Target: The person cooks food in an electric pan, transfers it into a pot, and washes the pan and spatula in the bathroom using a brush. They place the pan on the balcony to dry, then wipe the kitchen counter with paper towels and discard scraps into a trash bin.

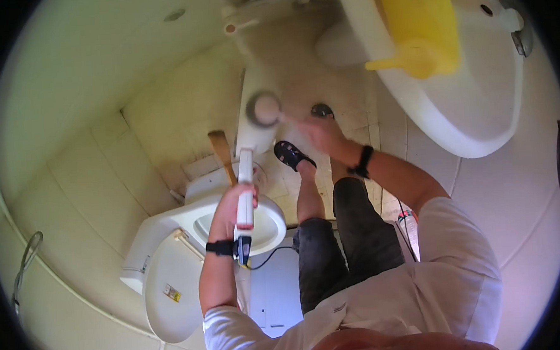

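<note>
A person in a pale short-sleeved shirt (388,309) is standing with both arms reaching forward. The left hand (234,201) is wrapping its fingers around a long white rectangular bar with a reddish end (245,188), and in this view the bar is crossing the upper rim of a white oval toilet (273,221). A flat brown wooden-looking paddle (219,144) is running down towards the same hand; whether it is being held is unclear. Farther out, the right hand (319,133) is blurring beside a round, dark-rimmed thing with a pale centre (264,108); its fingers are meeting the right edge, but whether they are pinching it cannot be told. Handling these well is probably calling for a firm left grip, the bar staying clear of the toilet rim, and controlled right-hand movements.

As for writing, a small dark mark (340,308) is showing on the shirt, and a yellow-and-white sticker (171,293) is sitting near the middle of an oval white panel (164,317); both are staying too small to read
</note>
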A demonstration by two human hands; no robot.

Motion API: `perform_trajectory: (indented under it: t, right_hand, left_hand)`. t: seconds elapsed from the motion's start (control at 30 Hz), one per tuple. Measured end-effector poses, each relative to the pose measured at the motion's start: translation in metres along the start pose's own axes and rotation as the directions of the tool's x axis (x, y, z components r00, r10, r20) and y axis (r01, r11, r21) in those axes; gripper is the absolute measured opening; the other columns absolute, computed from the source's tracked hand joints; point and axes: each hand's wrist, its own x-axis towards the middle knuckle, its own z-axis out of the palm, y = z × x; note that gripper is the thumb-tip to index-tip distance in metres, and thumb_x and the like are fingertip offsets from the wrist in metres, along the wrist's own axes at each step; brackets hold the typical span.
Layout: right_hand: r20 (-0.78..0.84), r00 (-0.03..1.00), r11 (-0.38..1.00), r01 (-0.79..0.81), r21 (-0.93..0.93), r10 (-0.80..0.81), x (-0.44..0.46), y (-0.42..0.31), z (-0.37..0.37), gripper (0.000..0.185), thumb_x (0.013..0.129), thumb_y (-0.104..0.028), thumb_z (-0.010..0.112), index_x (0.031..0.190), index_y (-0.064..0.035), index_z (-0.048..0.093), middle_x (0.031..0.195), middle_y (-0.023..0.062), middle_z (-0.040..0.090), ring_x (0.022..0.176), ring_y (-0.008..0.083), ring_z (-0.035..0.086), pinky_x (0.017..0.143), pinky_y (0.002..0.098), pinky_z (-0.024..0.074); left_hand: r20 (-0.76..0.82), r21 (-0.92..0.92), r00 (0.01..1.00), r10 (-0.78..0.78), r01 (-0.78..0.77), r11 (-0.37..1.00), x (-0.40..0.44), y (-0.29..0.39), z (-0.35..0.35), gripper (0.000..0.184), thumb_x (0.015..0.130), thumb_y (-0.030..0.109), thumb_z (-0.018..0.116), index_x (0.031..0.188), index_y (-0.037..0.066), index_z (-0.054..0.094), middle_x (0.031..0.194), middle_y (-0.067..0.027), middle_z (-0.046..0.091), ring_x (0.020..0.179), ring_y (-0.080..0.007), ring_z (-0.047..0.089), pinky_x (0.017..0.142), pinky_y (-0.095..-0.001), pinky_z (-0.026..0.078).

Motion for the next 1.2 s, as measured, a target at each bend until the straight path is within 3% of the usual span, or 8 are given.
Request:
perform_trajectory:
  t: [0.27,0.3,0.53,0.6,0.67,1.0,1.13,1.2]
  right_hand:
    - [0.087,0.996,0.872,-0.038,0.488,-0.005,0.063,0.07,-0.015,0.034,0.101,-0.02,0.046,0.13,-0.0073,0.057,0.123,0.0115,0.064,0.109,0.0187,0.061,0.096,0.0307,0.0452]
    - [-0.083,0.991,0.883,0.134,0.451,-0.108,0.042,0.053,-0.021,0.034,0.099,-0.018,0.047,0.13,-0.0096,0.057,0.114,0.0136,0.067,0.1,0.021,0.065,0.09,0.0331,0.0486]
    - [0.185,0.863,0.85,-0.499,0.169,0.47,0.037,0.04,-0.045,0.029,0.093,-0.017,0.05,0.117,-0.0102,0.064,0.106,0.0193,0.066,0.096,0.0342,0.064,0.081,0.0418,0.051]
    - [-0.12,0.973,0.98,-0.2,0.001,0.199,0.039,0.098,-0.021,0.034,0.094,-0.022,0.049,0.126,-0.0187,0.059,0.099,0.0192,0.066,0.089,0.04,0.063,0.076,0.0462,0.051]
    - [-0.296,0.922,0.968,-0.248,0.041,0.249,0.021,0.07,-0.041,0.037,0.093,-0.019,0.049,0.129,-0.0187,0.056,0.098,0.0208,0.066,0.088,0.0405,0.062,0.075,0.0467,0.0509]
    - [0.375,0.927,0.854,0.193,-0.483,0.003,0.06,-0.07,-0.041,0.029,0.089,-0.014,0.051,0.116,-0.0085,0.06,0.091,0.0179,0.065,0.081,0.0364,0.065,0.066,0.0445,0.0516]
    - [0.114,0.989,0.989,-0.079,-0.125,0.094,0.099,-0.015,-0.048,0.025,0.089,-0.018,0.052,0.107,-0.0048,0.064,0.094,0.02,0.066,0.083,0.0381,0.065,0.069,0.0457,0.0515]
    - [0.389,0.89,0.873,-0.021,-0.487,0.238,0.117,-0.011,-0.044,0.024,0.09,-0.02,0.051,0.103,-0.0055,0.066,0.096,0.0215,0.067,0.086,0.0391,0.065,0.071,0.0467,0.0512]
  left_hand:
    - [-0.152,0.496,0.984,0.093,-0.006,0.868,-0.076,-0.028,-0.026,0.029,0.073,0.007,0.067,0.098,0.002,0.053,0.073,-0.0056,0.058,0.056,-0.0168,0.06,0.051,-0.0303,0.051]
    - [-0.14,0.485,0.983,0.116,-0.034,0.874,-0.079,-0.027,-0.027,0.035,0.072,0.009,0.067,0.102,0.001,0.052,0.072,-0.0058,0.057,0.056,-0.017,0.059,0.052,-0.0296,0.05]
    - [-0.141,0.573,0.969,0.204,-0.088,0.815,-0.06,-0.027,-0.02,0.031,0.072,0.004,0.066,0.1,0.001,0.051,0.073,-0.0055,0.059,0.06,-0.0178,0.061,0.055,-0.0323,0.052]
    - [0.02,0.76,0.816,0.577,-0.387,0.521,-0.038,-0.032,-0.015,0.036,0.07,0.006,0.069,0.102,0.0,0.052,0.074,-0.009,0.063,0.067,-0.026,0.066,0.061,-0.037,0.054]
    - [0.067,0.993,0.745,0.664,-0.118,0.032,-0.02,-0.03,-0.004,0.044,0.069,0.011,0.071,0.107,0.001,0.052,0.083,-0.0147,0.068,0.076,-0.036,0.067,0.067,-0.0423,0.054]
    - [0.075,0.918,0.764,0.641,0.198,-0.343,0.077,-0.035,0.021,0.036,0.078,0.009,0.067,0.109,0.005,0.049,0.09,-0.0149,0.067,0.081,-0.0296,0.07,0.066,-0.0357,0.057]
    - [0.047,0.948,0.789,0.613,0.159,-0.277,0.068,-0.043,0.021,0.037,0.078,0.009,0.068,0.109,0.004,0.049,0.093,-0.0133,0.068,0.083,-0.0272,0.07,0.068,-0.0339,0.057]
    - [0.015,0.942,0.797,0.604,0.191,-0.275,0.069,-0.039,0.022,0.036,0.078,0.009,0.068,0.109,0.004,0.049,0.093,-0.0131,0.068,0.083,-0.0267,0.07,0.068,-0.034,0.057]
